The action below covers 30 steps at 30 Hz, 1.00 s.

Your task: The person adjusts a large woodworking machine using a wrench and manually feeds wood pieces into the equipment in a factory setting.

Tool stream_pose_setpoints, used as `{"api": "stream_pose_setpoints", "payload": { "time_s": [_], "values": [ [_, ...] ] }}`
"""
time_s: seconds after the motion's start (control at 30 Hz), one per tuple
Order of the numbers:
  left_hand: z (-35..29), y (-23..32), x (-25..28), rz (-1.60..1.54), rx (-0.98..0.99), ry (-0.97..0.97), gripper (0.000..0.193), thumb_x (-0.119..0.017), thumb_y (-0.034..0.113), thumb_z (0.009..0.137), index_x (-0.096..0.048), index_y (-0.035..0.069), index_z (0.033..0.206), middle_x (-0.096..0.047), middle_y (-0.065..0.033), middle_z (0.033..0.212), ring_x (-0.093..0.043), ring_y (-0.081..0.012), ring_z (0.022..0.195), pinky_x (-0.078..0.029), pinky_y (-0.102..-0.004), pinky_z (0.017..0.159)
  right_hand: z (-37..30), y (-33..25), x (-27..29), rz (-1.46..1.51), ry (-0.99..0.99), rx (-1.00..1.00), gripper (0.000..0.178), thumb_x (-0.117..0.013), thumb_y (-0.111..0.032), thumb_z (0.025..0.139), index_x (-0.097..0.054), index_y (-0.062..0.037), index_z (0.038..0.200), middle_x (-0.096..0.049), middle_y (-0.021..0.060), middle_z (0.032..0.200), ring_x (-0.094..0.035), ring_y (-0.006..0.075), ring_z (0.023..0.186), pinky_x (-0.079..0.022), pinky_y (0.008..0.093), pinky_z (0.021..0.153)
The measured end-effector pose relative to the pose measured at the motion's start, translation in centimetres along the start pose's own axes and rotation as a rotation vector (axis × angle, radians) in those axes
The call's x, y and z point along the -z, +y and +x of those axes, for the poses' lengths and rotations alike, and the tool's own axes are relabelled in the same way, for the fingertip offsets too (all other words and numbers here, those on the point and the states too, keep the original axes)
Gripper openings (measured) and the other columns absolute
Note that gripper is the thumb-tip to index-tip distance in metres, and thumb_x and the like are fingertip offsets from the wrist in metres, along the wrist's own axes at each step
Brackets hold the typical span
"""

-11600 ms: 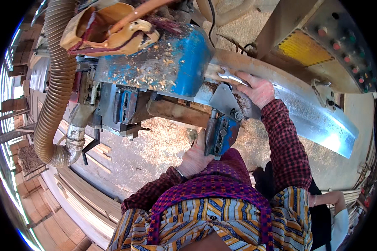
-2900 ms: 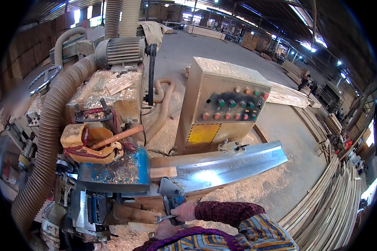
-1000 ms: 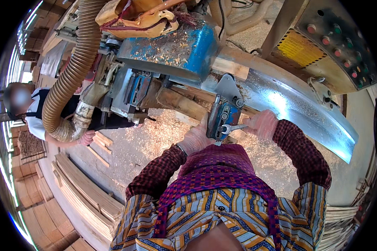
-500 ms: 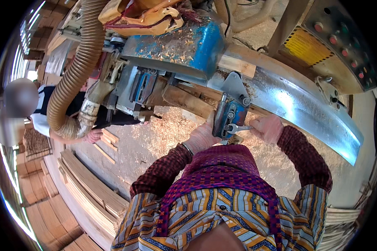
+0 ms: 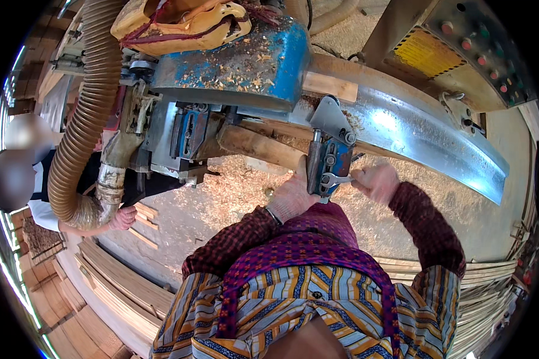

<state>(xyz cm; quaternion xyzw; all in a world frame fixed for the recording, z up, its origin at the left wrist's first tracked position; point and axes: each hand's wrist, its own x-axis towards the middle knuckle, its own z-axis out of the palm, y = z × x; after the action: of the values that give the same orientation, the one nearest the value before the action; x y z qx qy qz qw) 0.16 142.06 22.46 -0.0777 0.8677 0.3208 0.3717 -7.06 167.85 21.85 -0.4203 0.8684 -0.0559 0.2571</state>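
My left hand (image 5: 290, 197) rests against the blue bracket block (image 5: 329, 161) that hangs under the woodworking machine, fingers laid along its left side. My right hand (image 5: 377, 182) is closed around the handle of a steel wrench (image 5: 336, 178) whose jaw sits on a bolt on the block's front. A round wooden roller (image 5: 260, 146) runs out of the machine just left of the block. Above it sits the blue hood (image 5: 245, 66) covered in wood chips.
A curved shiny metal guard (image 5: 425, 134) sweeps to the right. A ribbed dust hose (image 5: 84, 119) hangs at left. Another person (image 5: 36, 197) stands at left, a hand (image 5: 123, 218) near the hose end. Stacked wooden boards (image 5: 120, 287) lie below. Control cabinet (image 5: 455, 42) upper right.
The view has closed in on the blue block. My right hand has shifted slightly on the wrench; my left hand stays on the block. The other person has come into view at left.
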Motion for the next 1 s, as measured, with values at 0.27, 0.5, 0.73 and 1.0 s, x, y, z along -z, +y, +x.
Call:
{"api": "stream_pose_setpoints", "payload": {
  "time_s": [0.27,0.5,0.73,1.0],
  "values": [
    [0.7,-1.7,-1.3,-0.098,-0.123,0.08,0.11,-0.082,0.044,0.072,-0.013,0.009,0.15,-0.064,-0.0293,0.114,-0.066,-0.045,0.103,-0.054,-0.0506,0.084,-2.3,-16.0,-11.0,0.612,0.719,-0.692,0.027,-0.061,-0.033,0.097,-0.062,-0.0127,0.115,-0.067,0.0204,0.082,-0.067,0.0408,0.072,-0.051,0.0491,0.06],
    [1.0,-2.0,-1.8,0.046,-0.099,0.066,0.11,-0.08,0.041,0.075,-0.008,0.007,0.151,-0.064,-0.0286,0.115,-0.066,-0.0447,0.103,-0.054,-0.0504,0.084,-6.6,-10.4,-6.6,0.313,0.627,-0.541,0.021,-0.061,-0.029,0.096,-0.063,-0.0117,0.108,-0.065,0.0142,0.073,-0.065,0.0359,0.061,-0.051,0.0443,0.051],
    [0.6,-1.7,-1.3,0.011,-0.077,0.042,0.114,-0.077,0.039,0.077,0.0,0.007,0.154,-0.063,-0.0295,0.119,-0.065,-0.0424,0.109,-0.053,-0.0482,0.089,-2.6,-0.5,3.7,0.013,0.14,-0.17,0.027,-0.054,-0.037,0.098,-0.06,-0.0115,0.105,-0.063,0.0121,0.074,-0.065,0.0345,0.068,-0.052,0.0471,0.06],
    [0.3,-0.9,-0.4,0.023,0.008,-0.047,0.12,-0.077,0.042,0.078,0.006,0.006,0.157,-0.061,-0.0289,0.124,-0.065,-0.0395,0.111,-0.053,-0.0446,0.091,4.0,4.4,7.0,-0.171,-0.125,0.159,0.031,-0.048,-0.042,0.1,-0.059,-0.0134,0.106,-0.065,0.0118,0.081,-0.066,0.0368,0.074,-0.05,0.0496,0.061]
  ]
}}
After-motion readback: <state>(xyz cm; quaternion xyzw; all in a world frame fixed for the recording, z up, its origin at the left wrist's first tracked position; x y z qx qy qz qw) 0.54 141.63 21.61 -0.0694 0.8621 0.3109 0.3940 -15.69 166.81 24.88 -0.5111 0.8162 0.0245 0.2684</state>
